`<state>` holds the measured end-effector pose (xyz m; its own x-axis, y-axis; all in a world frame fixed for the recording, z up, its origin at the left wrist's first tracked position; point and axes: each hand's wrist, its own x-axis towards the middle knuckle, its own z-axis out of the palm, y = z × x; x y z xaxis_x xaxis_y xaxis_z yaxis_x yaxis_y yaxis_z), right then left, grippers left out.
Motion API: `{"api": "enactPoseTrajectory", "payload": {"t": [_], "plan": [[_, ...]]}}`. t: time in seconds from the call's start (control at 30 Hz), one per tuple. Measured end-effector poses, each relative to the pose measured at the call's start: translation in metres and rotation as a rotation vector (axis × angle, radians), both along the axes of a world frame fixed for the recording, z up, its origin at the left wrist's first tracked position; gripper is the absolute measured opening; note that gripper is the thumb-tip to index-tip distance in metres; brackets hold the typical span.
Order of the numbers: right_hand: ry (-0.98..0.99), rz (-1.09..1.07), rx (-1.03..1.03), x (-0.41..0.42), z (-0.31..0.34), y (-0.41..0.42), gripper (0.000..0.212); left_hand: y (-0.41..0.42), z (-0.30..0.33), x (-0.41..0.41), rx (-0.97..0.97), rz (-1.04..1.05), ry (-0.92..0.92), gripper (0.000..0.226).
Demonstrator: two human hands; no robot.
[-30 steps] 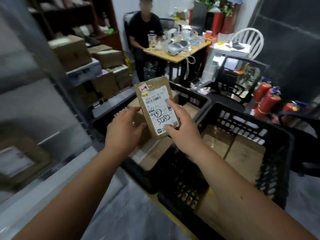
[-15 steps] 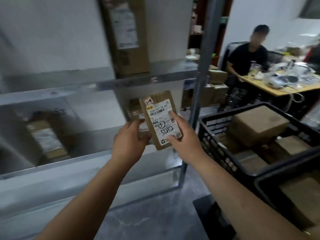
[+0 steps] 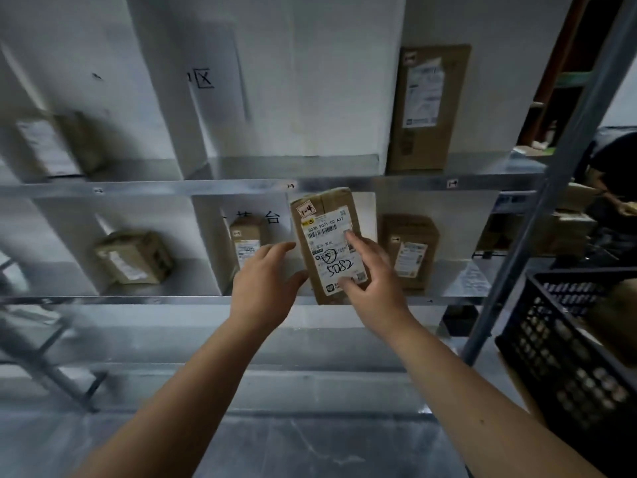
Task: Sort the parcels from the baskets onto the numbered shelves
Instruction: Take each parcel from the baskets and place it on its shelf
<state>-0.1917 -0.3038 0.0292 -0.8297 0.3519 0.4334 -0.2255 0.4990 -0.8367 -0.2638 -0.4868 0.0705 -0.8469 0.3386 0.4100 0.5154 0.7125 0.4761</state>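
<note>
Metal shelves (image 3: 241, 184) fill the view, their far-left parcels blurred. Both hands hold a labelled parcel (image 3: 327, 246) upright before the middle shelf: left hand (image 3: 263, 288) behind it, fingers partly hidden; right hand (image 3: 374, 277) pinching its front.

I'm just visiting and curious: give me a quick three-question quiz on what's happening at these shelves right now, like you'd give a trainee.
1. True or false: both the left hand and the right hand are on the held parcel.
2. What small handwritten tag sits at the held parcel's top left corner?
3. Multiple choice: the tall upright box on the upper shelf stands A) far left, B) centre, C) right, near the grey post.

Key: 1 true; 2 "1-4"; 3 C.
</note>
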Motion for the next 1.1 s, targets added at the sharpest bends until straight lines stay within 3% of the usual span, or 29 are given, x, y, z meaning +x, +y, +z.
{"api": "enactPoseTrajectory", "payload": {"t": [0.37,0.67,1.1], "plan": [[0.008,-0.162,0.130,0.024,0.032,0.036,0.082,0.046,0.031,0.009,-0.011,-0.110,0.086,0.058],[0.041,-0.345,0.232,0.057,0.049,0.142,0.086,0.159,0.051,0.023,-0.010,-0.260,0.183,0.049],[0.124,-0.402,0.299,0.032,0.103,0.307,0.084,0.332,0.101,-0.005,0.038,-0.282,0.230,0.053]]}}
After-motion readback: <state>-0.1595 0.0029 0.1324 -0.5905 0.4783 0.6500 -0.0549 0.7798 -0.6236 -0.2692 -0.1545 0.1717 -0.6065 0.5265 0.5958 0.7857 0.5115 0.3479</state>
